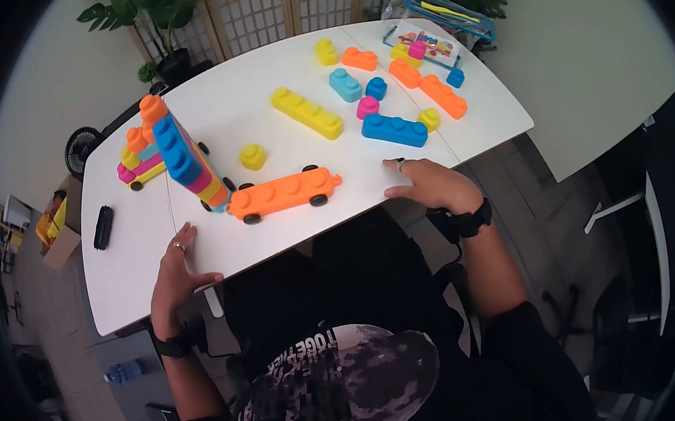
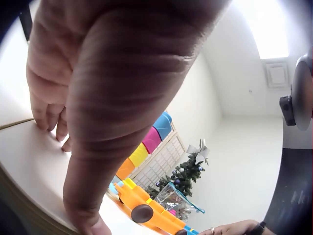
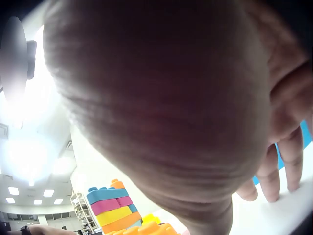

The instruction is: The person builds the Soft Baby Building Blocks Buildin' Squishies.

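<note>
My left hand (image 1: 176, 270) rests on the table's front edge with fingers extended, holding nothing, left of the orange wheeled base (image 1: 283, 195). Relaxed and empty, my right hand (image 1: 437, 185) lies at the front edge, below the long blue block (image 1: 394, 130). Between the hands, the orange base meets the foot of a tall stack of coloured blocks (image 1: 185, 155) on wheels. In the left wrist view, my left hand (image 2: 112, 98) covers much of the picture, the orange base (image 2: 151, 210) beyond it. The right wrist view has my right hand (image 3: 166, 107) before the stack (image 3: 115, 208).
A smaller wheeled block build (image 1: 143, 165) and a black object (image 1: 103, 228) are at left. A yellow block (image 1: 252, 157) and a long yellow block (image 1: 306, 112) lie mid-table. Several loose blocks, a printed card (image 1: 429, 45) and a clear bag (image 1: 441, 11) are at the far right.
</note>
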Available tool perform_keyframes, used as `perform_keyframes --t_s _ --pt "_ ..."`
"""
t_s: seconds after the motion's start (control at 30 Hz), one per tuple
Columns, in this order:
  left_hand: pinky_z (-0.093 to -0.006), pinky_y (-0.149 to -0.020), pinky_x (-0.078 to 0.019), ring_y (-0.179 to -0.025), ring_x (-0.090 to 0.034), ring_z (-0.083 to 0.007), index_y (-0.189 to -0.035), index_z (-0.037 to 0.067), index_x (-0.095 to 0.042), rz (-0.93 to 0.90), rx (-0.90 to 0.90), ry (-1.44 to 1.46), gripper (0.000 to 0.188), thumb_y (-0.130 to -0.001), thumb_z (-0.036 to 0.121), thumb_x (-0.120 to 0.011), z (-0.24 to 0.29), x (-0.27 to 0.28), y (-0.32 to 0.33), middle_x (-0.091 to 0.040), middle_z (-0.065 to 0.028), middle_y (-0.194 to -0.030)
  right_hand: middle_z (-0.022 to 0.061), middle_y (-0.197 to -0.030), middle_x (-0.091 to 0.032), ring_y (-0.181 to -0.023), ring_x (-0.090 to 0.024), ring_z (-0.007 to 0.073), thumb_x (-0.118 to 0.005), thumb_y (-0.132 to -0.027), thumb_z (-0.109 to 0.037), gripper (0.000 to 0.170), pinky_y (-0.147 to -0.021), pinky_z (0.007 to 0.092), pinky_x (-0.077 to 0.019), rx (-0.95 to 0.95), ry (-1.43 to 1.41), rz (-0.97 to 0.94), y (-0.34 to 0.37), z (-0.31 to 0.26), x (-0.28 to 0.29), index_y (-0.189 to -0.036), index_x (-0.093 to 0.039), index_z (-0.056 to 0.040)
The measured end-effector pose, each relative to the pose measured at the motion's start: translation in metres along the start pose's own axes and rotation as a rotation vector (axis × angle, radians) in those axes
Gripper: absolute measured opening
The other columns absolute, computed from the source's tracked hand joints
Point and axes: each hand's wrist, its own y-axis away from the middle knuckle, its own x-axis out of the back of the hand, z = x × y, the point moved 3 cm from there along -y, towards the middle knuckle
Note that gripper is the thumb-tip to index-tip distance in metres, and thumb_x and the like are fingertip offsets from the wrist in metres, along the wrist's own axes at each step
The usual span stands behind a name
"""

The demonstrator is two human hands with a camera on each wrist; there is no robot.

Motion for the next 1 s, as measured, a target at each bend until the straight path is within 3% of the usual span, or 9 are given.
perform_keyframes --t_s 0.1,0.3,0.43,0.53,0.67,0.8,0.93,0.97,1.0 --pt "-0.0434 -0.127 -0.0386 -0.153 -0.044 -0.0359 -0.156 -0.004 -0.048 0.006 0.043 -0.025 0.122 -0.053 0.028 -0.105 0.011 0.0 -0.001 -0.045 -0.0228 -0.165 0.0287 -0.119 -0.07 -0.113 -0.068 0.0395 -0.069 -0.102 -0.049 0.072 -0.099 0.0416 -0.052 0.015 -0.012 0.01 -0.009 0.014 -0.008 -0.159 -0.051 -0.0079" --pt "-0.0404 -0.125 -0.0414 -0.15 -0.048 -0.0364 -0.15 -0.009 -0.051 0.045 0.127 -0.191 0.125 -0.046 0.03 -0.106 0.013 -0.002 -0.003 -0.051 -0.0269 -0.158 0.0243 -0.119 -0.073 -0.103 -0.07 0.0365 -0.074 -0.099 -0.045 0.062 -0.094 0.0398 -0.0544 0.057 0.012 0.118 -0.013 0.015 -0.007 -0.145 -0.064 -0.0041" --pt "-0.0402 -0.123 -0.0422 -0.15 -0.048 -0.0362 -0.147 -0.011 -0.054 0.063 0.184 -0.208 0.122 -0.044 0.029 -0.107 0.015 -0.004 -0.001 -0.052 -0.0298 -0.156 0.0176 -0.113 -0.077 -0.089 -0.073 0.0246 -0.08 -0.096 -0.032 0.043 -0.082 0.0374 -0.0567 -0.067 -0.091 0.155 -0.018 0.02 0.021 -0.126 -0.073 -0.0008" --pt "-0.0417 -0.123 -0.0422 -0.15 -0.047 -0.0385 -0.147 -0.011 -0.054 0.082 0.157 -0.226 0.123 -0.043 0.028 -0.107 0.01 -0.004 -0.001 -0.052 -0.0307 -0.156 0.0155 -0.102 -0.077 -0.093 -0.074 0.03 -0.079 -0.096 -0.038 0.048 -0.085 0.0409 -0.0565 -0.117 0.008 0.316 -0.02 0.026 0.049 -0.132 -0.071 -0.007" --pt "-0.0438 -0.126 -0.0397 -0.152 -0.044 -0.0415 -0.153 -0.007 -0.049 0.051 0.146 -0.217 0.132 -0.04 0.027 -0.107 -0.002 -0.005 -0.007 -0.046 -0.03 -0.161 0.0156 -0.108 -0.078 -0.1 -0.076 0.0305 -0.082 -0.093 -0.031 0.047 -0.088 0.0413 -0.0573 -0.326 0.155 0.36 -0.022 0.049 0.074 -0.132 -0.071 -0.0084" --pt "-0.0434 -0.127 -0.0385 -0.154 -0.041 -0.0399 -0.157 -0.006 -0.044 0.024 0.148 -0.181 0.141 -0.037 0.03 -0.107 0.0 -0.002 -0.01 -0.04 -0.0282 -0.166 0.0158 -0.116 -0.078 -0.108 -0.075 0.032 -0.085 -0.089 -0.028 0.05 -0.092 0.0438 -0.0575 -0.406 0.18 0.398 -0.026 0.098 0.087 -0.133 -0.07 -0.0124" --pt "-0.0421 -0.127 -0.0375 -0.156 -0.039 -0.0383 -0.16 -0.006 -0.04 -0.001 0.153 -0.182 0.146 -0.036 0.033 -0.107 0.002 0.0 -0.013 -0.037 -0.0279 -0.168 0.0132 -0.105 -0.076 -0.097 -0.074 0.0291 -0.084 -0.092 -0.026 0.04 -0.086 0.0406 -0.0574 -0.372 0.195 0.447 -0.036 0.091 0.102 -0.128 -0.074 -0.0123" --pt "-0.0416 -0.128 -0.0369 -0.157 -0.037 -0.0382 -0.16 -0.005 -0.041 -0.021 0.168 -0.177 0.145 -0.037 0.032 -0.107 0.006 0.002 -0.014 -0.037 -0.0284 -0.168 0.0117 -0.101 -0.072 -0.092 -0.071 0.0277 -0.084 -0.092 -0.028 0.04 -0.083 0.0399 -0.057 -0.165 0.152 0.536 -0.043 0.086 0.095 -0.127 -0.075 -0.0118" --pt "-0.0416 -0.128 -0.0368 -0.157 -0.037 -0.0382 -0.16 -0.005 -0.041 -0.024 0.173 -0.186 0.145 -0.037 0.033 -0.107 0.008 0.004 -0.014 -0.037 -0.0284 -0.168 0.0125 -0.104 -0.07 -0.1 -0.069 0.0295 -0.086 -0.09 -0.028 0.044 -0.088 0.0405 -0.056 0.045 0.049 0.519 -0.05 0.075 0.087 -0.129 -0.074 -0.0114"
